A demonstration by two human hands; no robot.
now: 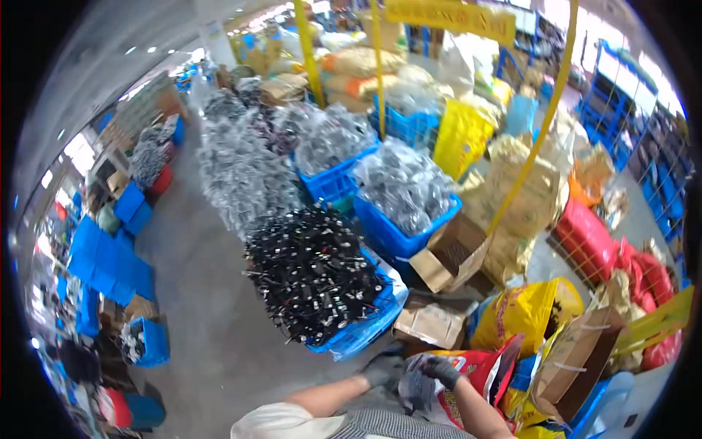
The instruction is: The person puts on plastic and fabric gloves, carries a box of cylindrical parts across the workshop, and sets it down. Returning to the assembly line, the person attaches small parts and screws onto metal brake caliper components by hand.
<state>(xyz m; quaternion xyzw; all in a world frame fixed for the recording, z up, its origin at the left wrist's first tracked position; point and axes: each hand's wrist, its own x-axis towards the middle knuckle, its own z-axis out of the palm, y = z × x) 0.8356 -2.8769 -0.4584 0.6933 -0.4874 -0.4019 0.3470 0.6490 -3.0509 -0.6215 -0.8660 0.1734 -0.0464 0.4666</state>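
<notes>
My left hand (385, 369), in a dark glove, is at the left edge of a red, white and grey printed sack (468, 377). Its fingers look curled at the sack's side, though they are dark and partly blurred. My right hand (442, 372), gloved too, is closed on the upper part of the same sack. Grey plastic shows between the two hands. The sack is close in front of my body, and its contents are hidden. Just beyond the hands is a closed cardboard box (430, 325).
A blue crate (351, 340) heaped with black cable-like parts (314, 274) stands ahead. Behind it are blue crates of plastic-wrapped parts (402, 186). A yellow sack (523, 314) and an open carton (574, 358) crowd the right. Grey floor (212, 314) runs along the left.
</notes>
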